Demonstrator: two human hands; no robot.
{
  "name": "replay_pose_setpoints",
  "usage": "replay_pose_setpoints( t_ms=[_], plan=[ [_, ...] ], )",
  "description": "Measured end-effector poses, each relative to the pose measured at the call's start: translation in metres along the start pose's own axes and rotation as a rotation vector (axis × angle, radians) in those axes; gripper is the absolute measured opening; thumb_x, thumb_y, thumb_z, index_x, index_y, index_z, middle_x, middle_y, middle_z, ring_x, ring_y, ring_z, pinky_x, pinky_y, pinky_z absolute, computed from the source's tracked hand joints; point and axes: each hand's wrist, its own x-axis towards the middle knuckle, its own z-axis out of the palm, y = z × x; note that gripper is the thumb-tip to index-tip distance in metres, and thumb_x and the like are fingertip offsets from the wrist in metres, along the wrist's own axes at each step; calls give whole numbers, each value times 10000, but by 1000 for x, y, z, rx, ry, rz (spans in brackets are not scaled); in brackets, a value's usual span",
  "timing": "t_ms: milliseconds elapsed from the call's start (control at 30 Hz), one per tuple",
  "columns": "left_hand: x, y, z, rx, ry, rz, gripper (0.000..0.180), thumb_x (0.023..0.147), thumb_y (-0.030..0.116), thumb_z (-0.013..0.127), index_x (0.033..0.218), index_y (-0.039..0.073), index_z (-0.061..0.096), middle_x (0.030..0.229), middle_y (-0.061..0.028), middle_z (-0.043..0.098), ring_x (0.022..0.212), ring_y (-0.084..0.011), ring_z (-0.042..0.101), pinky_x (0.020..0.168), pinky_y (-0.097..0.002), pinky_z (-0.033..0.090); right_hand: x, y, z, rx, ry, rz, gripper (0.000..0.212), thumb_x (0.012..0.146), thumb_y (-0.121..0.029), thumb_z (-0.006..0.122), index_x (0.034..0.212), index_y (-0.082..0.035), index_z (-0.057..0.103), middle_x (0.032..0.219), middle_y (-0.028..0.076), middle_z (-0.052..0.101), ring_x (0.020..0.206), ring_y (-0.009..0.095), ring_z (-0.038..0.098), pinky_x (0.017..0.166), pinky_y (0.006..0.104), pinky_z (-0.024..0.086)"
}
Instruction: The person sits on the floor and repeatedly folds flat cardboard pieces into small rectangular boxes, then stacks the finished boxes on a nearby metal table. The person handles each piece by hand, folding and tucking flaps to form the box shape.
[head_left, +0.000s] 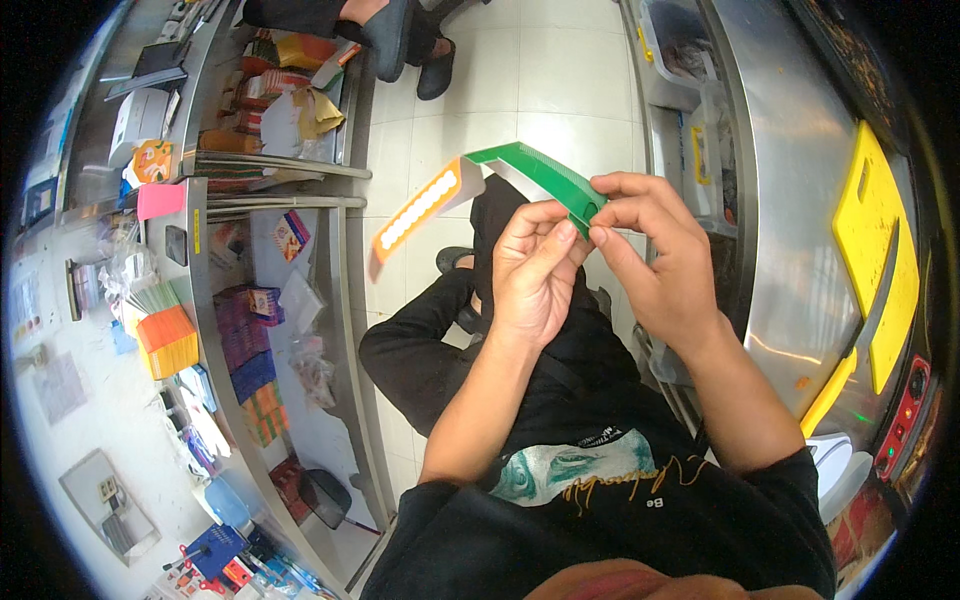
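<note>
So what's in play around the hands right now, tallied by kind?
Hands: 2, left hand and right hand
Folded cardboard strip, green, white and orange: 1
Yellow cutting board: 1
Long knife with yellow handle: 1
Total: 5

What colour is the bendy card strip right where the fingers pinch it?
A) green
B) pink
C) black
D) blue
A: the left hand and right hand pinch the green end of the folded card strip; its far end is orange.
</note>
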Motion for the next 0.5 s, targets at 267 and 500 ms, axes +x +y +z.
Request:
replay_pose_setpoints(
  t_ms=[267, 500],
  plan=[
    [-1, -7, 8, 449, 97, -93, 216, 988, 26, 704, 1176, 74, 610, 1078, -46, 690, 1005, -126, 668, 916, -298, 538, -6, 12, -2, -168, -167, 79, 184, 861, 8, 738, 998, -8, 617, 1167, 220, 621, 1104, 425, 625, 951, 465, 511],
    [3, -8, -14, 1005, 27, -208, 347, 1013, 77, 698, 1348, 68, 607, 919, 28, 613, 772, -52, 564, 657, -232, 495, -14, 17, -9, -245, -372, 385, 421, 887, -56, 730, 1259, -6, 537, 1264, 243, 574, 1150, 437, 601, 976, 484, 503]
  ],
)
